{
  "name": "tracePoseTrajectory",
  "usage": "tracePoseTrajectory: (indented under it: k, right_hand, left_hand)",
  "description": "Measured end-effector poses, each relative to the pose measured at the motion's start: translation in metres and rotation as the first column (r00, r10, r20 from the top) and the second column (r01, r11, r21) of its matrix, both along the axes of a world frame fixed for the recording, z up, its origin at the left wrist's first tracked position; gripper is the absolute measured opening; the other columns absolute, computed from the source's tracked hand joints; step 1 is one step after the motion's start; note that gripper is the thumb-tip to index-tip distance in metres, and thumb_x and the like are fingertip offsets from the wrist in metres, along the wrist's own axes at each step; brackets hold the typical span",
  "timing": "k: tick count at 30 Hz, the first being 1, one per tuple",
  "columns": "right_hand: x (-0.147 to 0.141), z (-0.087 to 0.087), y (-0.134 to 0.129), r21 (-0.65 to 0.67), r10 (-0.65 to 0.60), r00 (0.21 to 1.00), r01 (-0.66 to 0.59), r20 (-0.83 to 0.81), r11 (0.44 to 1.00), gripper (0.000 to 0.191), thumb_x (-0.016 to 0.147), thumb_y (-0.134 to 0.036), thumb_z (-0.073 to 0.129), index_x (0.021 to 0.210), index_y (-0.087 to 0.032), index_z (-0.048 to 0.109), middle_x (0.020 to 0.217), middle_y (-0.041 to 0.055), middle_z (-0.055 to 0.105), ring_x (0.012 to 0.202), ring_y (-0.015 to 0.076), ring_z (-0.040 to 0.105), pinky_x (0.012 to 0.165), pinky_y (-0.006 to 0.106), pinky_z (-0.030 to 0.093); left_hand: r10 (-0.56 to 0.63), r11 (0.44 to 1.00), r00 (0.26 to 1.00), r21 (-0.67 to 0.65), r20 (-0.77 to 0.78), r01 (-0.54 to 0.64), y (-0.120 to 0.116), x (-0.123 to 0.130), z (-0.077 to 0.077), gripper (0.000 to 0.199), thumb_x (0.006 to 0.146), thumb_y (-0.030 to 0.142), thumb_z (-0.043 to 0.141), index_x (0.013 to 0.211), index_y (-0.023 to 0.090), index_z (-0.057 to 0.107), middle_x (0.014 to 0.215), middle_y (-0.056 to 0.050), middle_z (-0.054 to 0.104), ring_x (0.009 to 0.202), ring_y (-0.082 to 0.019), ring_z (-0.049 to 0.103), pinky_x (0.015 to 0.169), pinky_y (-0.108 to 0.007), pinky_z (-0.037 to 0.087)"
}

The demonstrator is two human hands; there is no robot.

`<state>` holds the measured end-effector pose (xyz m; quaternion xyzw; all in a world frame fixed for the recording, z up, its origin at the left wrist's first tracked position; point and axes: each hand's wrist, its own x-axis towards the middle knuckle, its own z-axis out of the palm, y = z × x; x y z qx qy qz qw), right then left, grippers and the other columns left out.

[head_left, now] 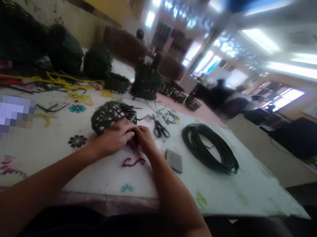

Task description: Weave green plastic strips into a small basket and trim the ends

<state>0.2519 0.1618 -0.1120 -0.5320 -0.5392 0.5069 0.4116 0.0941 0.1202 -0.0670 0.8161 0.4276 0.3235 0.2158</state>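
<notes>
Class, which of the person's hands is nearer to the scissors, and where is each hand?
Right. The right hand is just left of the scissors, not touching them; the left hand is farther left, against the dark woven basket.

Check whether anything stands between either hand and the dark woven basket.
Nothing visible separates the left hand from the woven basket; it overlaps the near side. Left fingers partly stand between the right hand and the basket's body; right-hand contact is unclear. Scissors lie right of the basket, outside that gap.
</notes>
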Motion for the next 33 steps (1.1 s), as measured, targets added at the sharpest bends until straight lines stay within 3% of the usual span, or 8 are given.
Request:
tracePoseTrajectory:
  k: [5, 8, 9, 11, 14, 16, 19, 33]
  right_hand:
    - [0.011, 0.004, 0.005, -0.003, -0.063, 0.998, 0.063, -0.001, 0.998, 0.036, 0.091, -0.040, 0.061, 0.062, -0.020, 0.050, 0.042, -0.0061, 0.049, 0.037, 0.0083, 0.042, 0.039, 0.021, 0.032]
    - [0.013, 0.006, 0.006, -0.031, -0.060, 0.998, 0.059, -0.031, 0.998, 0.038, 0.094, -0.043, 0.058, 0.064, -0.021, 0.047, 0.041, -0.0065, 0.049, 0.032, 0.0087, 0.040, 0.035, 0.021, 0.031]
    - [0.012, 0.007, 0.006, -0.037, -0.056, 0.997, 0.054, -0.045, 0.998, 0.038, 0.095, -0.043, 0.057, 0.065, -0.022, 0.046, 0.041, -0.0067, 0.049, 0.031, 0.0086, 0.039, 0.033, 0.021, 0.030]
    - [0.009, 0.009, 0.006, -0.042, -0.050, 0.996, 0.047, -0.070, 0.998, 0.037, 0.096, -0.042, 0.055, 0.067, -0.022, 0.045, 0.041, -0.0071, 0.049, 0.028, 0.0081, 0.037, 0.030, 0.021, 0.028]
    - [0.006, 0.012, 0.004, -0.039, -0.038, 0.994, 0.034, -0.100, 0.999, 0.035, 0.096, -0.040, 0.053, 0.067, -0.022, 0.045, 0.041, -0.0071, 0.049, 0.028, 0.0077, 0.038, 0.029, 0.020, 0.027]
    - [0.004, 0.013, 0.003, -0.031, -0.028, 0.993, 0.024, -0.118, 0.999, 0.035, 0.096, -0.039, 0.053, 0.067, -0.021, 0.045, 0.042, -0.0071, 0.049, 0.028, 0.0074, 0.039, 0.029, 0.019, 0.030]
    - [0.004, 0.013, 0.000, -0.019, -0.012, 0.990, 0.010, -0.142, 1.000, 0.036, 0.095, -0.041, 0.054, 0.066, -0.021, 0.045, 0.042, -0.0076, 0.048, 0.029, 0.0069, 0.038, 0.031, 0.019, 0.032]
    - [-0.002, 0.009, -0.003, 0.014, 0.048, 0.983, -0.047, -0.176, 0.999, 0.033, 0.088, -0.044, 0.061, 0.068, -0.020, 0.051, 0.046, -0.0082, 0.047, 0.037, 0.0066, 0.045, 0.036, 0.018, 0.033]
  left_hand:
    - [-0.271, 0.960, 0.956, -0.045, 0.115, 0.278, -0.051, -0.026, 0.049, 0.030, 0.090, 0.043, 0.058, 0.112, 0.033, 0.077, 0.118, -0.002, 0.074, 0.112, -0.025, 0.068, 0.104, -0.038, 0.053]
    - [0.097, 0.995, 0.938, -0.001, 0.333, -0.103, -0.039, -0.061, 0.060, 0.023, 0.089, 0.048, 0.064, 0.107, 0.042, 0.076, 0.084, 0.007, 0.076, 0.087, -0.021, 0.072, 0.087, -0.037, 0.060]
    - [0.241, 0.961, 0.861, 0.011, 0.449, -0.275, -0.027, -0.072, 0.057, 0.029, 0.092, 0.048, 0.060, 0.117, 0.040, 0.072, 0.096, 0.007, 0.076, 0.097, -0.020, 0.070, 0.096, -0.039, 0.056]
    - [0.298, 0.951, 0.775, -0.103, 0.557, -0.291, 0.003, -0.085, 0.046, 0.049, 0.091, 0.051, 0.060, 0.136, 0.031, 0.061, 0.118, -0.001, 0.073, 0.112, -0.022, 0.065, 0.102, -0.040, 0.051]
    - [0.221, 0.888, 0.829, -0.457, 0.514, 0.046, 0.034, -0.086, 0.021, 0.071, 0.092, 0.068, 0.049, 0.149, 0.024, 0.044, 0.139, -0.015, 0.062, 0.120, -0.027, 0.061, 0.096, -0.042, 0.053]
    - [0.014, 0.758, 0.844, -0.557, 0.535, 0.341, 0.039, -0.076, 0.009, 0.079, 0.095, 0.075, 0.018, 0.149, 0.023, 0.042, 0.138, -0.016, 0.063, 0.118, -0.027, 0.063, 0.093, -0.042, 0.054]
    - [-0.080, 0.652, 0.810, -0.585, 0.580, 0.483, 0.034, -0.063, 0.000, 0.100, 0.087, 0.078, -0.013, 0.145, 0.022, 0.046, 0.118, -0.016, 0.073, 0.108, -0.028, 0.068, 0.082, -0.041, 0.055]
    - [0.059, 0.621, 0.781, -0.635, 0.622, 0.459, 0.049, -0.081, -0.046, 0.092, 0.077, 0.091, 0.017, 0.131, 0.032, 0.063, 0.085, -0.009, 0.079, 0.101, -0.035, 0.072, 0.077, -0.046, 0.056]
